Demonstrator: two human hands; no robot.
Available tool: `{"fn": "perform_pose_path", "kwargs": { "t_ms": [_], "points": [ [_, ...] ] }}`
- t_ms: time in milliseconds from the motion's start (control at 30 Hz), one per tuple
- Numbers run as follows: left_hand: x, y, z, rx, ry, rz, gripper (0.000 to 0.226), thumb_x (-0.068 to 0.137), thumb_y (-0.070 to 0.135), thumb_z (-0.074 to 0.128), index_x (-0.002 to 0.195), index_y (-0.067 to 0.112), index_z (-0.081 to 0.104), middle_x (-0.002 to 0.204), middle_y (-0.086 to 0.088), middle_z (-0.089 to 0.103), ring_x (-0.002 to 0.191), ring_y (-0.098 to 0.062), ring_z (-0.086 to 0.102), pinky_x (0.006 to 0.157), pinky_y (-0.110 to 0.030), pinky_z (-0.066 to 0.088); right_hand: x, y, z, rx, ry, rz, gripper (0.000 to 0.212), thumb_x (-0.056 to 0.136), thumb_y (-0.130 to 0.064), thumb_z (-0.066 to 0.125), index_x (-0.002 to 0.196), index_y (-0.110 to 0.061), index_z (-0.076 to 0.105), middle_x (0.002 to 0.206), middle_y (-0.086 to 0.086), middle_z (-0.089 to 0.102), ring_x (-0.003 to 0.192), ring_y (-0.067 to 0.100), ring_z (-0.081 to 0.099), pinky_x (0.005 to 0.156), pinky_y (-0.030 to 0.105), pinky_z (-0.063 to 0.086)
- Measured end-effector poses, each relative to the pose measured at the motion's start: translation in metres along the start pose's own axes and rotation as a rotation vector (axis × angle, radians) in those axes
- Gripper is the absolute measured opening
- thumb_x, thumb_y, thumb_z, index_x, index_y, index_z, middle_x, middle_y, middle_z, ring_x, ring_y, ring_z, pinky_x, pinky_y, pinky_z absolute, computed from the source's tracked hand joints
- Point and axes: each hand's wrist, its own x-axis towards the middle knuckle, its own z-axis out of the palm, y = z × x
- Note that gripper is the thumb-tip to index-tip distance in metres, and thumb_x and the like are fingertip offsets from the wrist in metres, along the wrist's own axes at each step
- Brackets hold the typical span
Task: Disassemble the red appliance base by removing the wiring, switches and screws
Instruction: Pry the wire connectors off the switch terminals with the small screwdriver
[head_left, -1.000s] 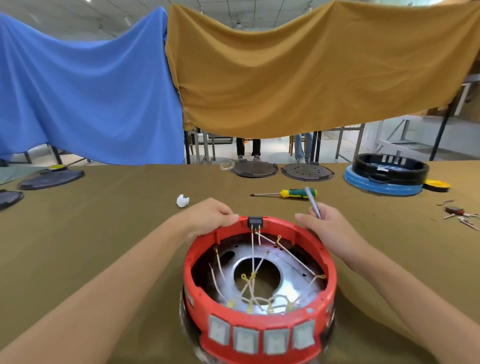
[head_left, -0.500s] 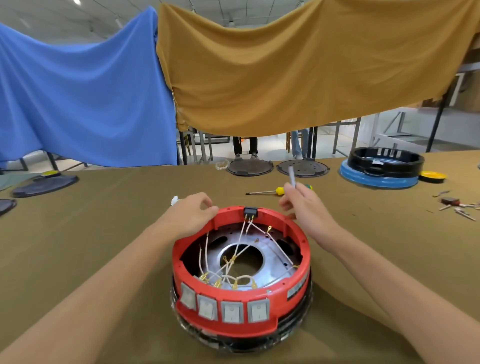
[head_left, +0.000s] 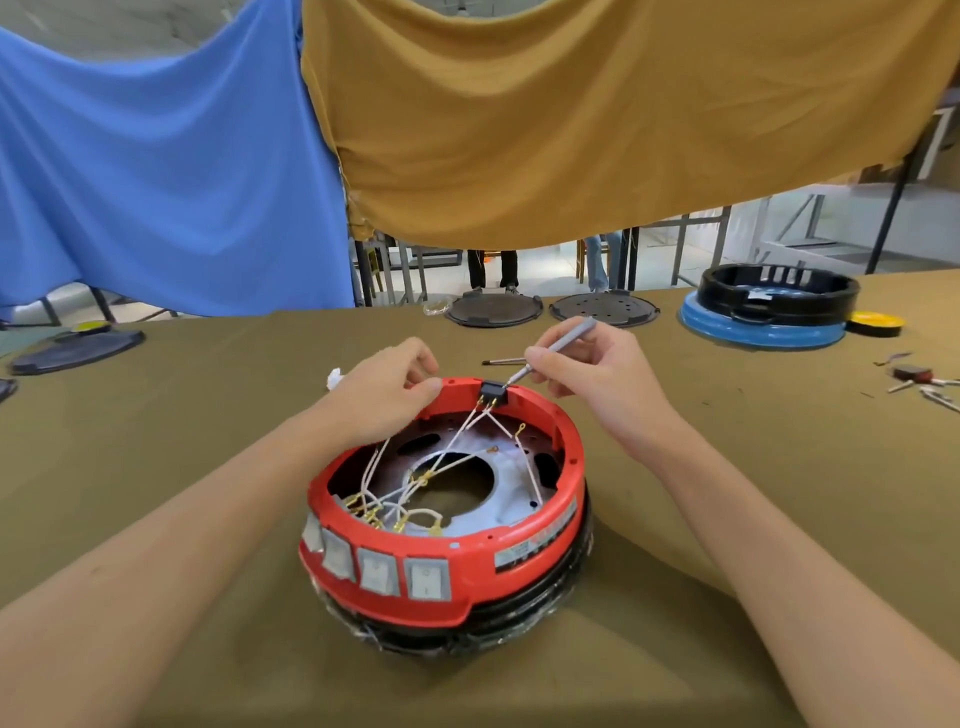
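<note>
While the red base (head_left: 447, 519) sits centre of the olive table (head_left: 156, 415), just in front of the person, most of the teardown is left, as I read it. White wiring (head_left: 415, 483) is strung across the inside, running from brass terminals at 7 o'clock up to the small black switch (head_left: 492, 389) seated in the rim at 12. Four grey switches (head_left: 379, 566) remain in the front wall at 6–7 o'clock. No loose screws visible near the base; can't tell how many are out.

Left hand (head_left: 387, 387) curls over the rim at 11 o'clock, fingertips pinched on the edge, steadying it. Right hand (head_left: 587, 364) pinches a thin grey tool (head_left: 556, 348), tip at the black switch's right corner. Looks like prying that switch is the current step.

Further out: another screwdriver (head_left: 501, 361) lies just past the base at 12, white scrap (head_left: 335, 376) at 11. Black discs (head_left: 545, 310) at the far edge, blue-and-black base (head_left: 769, 306) at 2, small removed parts (head_left: 919, 382) at 3.
</note>
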Motion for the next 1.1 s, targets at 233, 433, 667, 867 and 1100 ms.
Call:
{"fn": "perform_pose_path", "kwargs": {
  "t_ms": [233, 433, 667, 867, 1100],
  "points": [
    [-0.003, 0.043, 0.020, -0.106, 0.017, -0.029, 0.012, 0.082, 0.042, 0.070, 0.078, 0.032, 0.065, 0.113, 0.001, 0.049, 0.114, -0.020, 0.050, 0.103, -0.043, 0.040, -0.006, 0.003, -0.001, -0.085, -0.005, -0.046, 0.013, 0.088, -0.009, 0.074, 0.090, 0.003, 0.071, 0.079, 0.015, 0.075, 0.075, 0.037, 0.072, 0.071, 0.041, 0.061],
    [-0.008, 0.049, 0.026, -0.060, 0.093, -0.026, 0.011, 0.076, 0.033, 0.075, 0.069, 0.027, 0.069, 0.089, 0.021, 0.052, 0.104, -0.017, 0.055, 0.102, -0.054, 0.039, -0.006, 0.007, 0.001, -0.147, 0.011, -0.059, 0.015, 0.094, -0.017, 0.067, 0.089, -0.004, 0.073, 0.078, 0.009, 0.076, 0.075, 0.026, 0.074, 0.075, 0.042, 0.062],
    [-0.008, 0.053, 0.027, -0.017, 0.118, -0.025, 0.010, 0.077, 0.028, 0.074, 0.069, 0.025, 0.068, 0.088, 0.015, 0.055, 0.097, -0.013, 0.055, 0.099, -0.053, 0.042, -0.007, 0.010, 0.002, -0.169, 0.021, -0.060, 0.014, 0.094, -0.018, 0.067, 0.088, -0.008, 0.073, 0.078, 0.006, 0.076, 0.075, 0.024, 0.074, 0.077, 0.045, 0.061],
    [-0.002, 0.052, 0.030, 0.028, 0.144, -0.006, 0.012, 0.079, 0.021, 0.073, 0.067, 0.019, 0.074, 0.084, 0.012, 0.064, 0.075, 0.001, 0.052, 0.070, -0.026, 0.045, -0.008, 0.009, 0.002, -0.188, 0.038, -0.052, 0.012, 0.092, -0.015, 0.068, 0.088, -0.006, 0.073, 0.077, 0.006, 0.076, 0.074, 0.021, 0.074, 0.078, 0.044, 0.061],
    [0.006, 0.050, 0.036, 0.045, 0.146, 0.001, 0.013, 0.078, 0.016, 0.072, 0.066, 0.018, 0.078, 0.089, 0.011, 0.064, 0.075, 0.008, 0.046, 0.058, -0.012, 0.028, -0.012, 0.007, 0.003, -0.315, 0.062, -0.091, 0.012, 0.090, -0.020, 0.070, 0.084, -0.012, 0.077, 0.075, 0.000, 0.074, 0.075, 0.017, 0.071, 0.078, 0.045, 0.058]
  ]
}}
